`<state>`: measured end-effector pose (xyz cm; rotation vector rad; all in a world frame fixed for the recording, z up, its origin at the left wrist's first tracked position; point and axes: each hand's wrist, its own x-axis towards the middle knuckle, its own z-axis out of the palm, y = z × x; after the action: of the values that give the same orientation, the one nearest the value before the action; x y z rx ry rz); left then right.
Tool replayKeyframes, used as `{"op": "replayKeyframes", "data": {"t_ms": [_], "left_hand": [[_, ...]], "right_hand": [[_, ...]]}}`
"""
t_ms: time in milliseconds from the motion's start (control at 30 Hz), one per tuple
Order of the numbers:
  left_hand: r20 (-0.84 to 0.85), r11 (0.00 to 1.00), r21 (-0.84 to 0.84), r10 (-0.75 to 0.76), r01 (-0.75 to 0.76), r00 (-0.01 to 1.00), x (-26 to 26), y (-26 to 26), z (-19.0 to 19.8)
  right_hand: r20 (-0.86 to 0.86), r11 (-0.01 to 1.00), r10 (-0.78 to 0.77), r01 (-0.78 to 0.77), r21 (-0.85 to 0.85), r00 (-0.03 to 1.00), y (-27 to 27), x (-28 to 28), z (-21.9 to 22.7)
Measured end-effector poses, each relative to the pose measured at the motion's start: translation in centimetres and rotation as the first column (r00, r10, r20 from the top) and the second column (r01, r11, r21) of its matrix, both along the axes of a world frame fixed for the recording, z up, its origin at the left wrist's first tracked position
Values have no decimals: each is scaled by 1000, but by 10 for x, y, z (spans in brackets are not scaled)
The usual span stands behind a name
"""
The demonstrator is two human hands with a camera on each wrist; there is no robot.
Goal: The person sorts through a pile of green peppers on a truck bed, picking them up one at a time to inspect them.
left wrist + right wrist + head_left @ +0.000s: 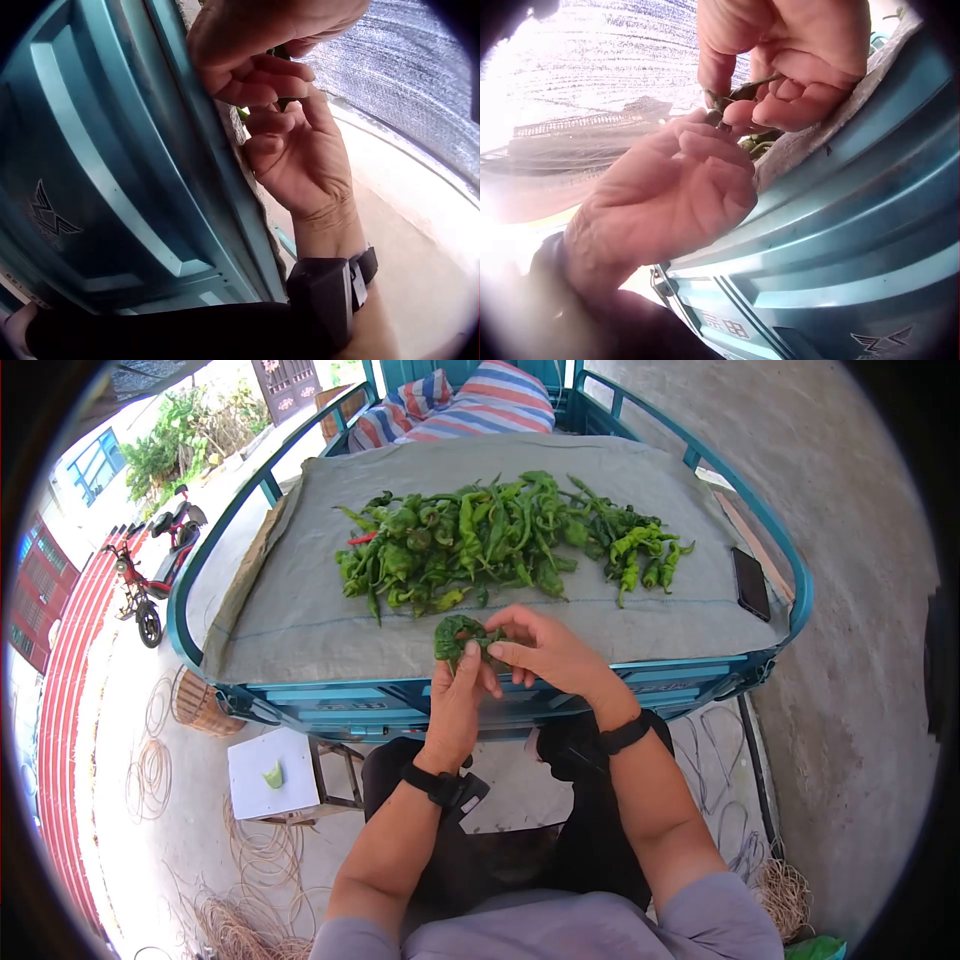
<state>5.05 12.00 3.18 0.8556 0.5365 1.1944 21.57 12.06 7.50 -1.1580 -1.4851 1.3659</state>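
Just above the front edge of the cart bed, my left hand [455,710] grips several green peppers [457,632], thumb laid over them. My right hand [548,650] meets it from the right, thumb and fingers pinching a green pepper at the side of the bunch. In the right wrist view, thin green stems [744,91] show between the fingertips of both hands. Fingers mostly hide the held peppers in the left wrist view. Beyond the hands, a big heap of green peppers [470,540] lies on a grey cloth [300,615], with one red pepper [363,539] at its left.
A black phone [751,584] lies on the cloth at the right. Blue rails [800,590] surround the cart bed, with striped sacks [490,405] at the back. Below left stand a stool with a white top [250,775] and a wicker basket [203,703]. Loose cords [265,860] lie on the ground.
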Motion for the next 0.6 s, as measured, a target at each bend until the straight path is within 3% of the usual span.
{"op": "replayKeyframes", "data": {"t_ms": [600], "left_hand": [[-191,995,12,96,-95,977,-18,2,10]], "right_hand": [[-117,1000,-18,20,13,993,-3,-6,-1]]}}
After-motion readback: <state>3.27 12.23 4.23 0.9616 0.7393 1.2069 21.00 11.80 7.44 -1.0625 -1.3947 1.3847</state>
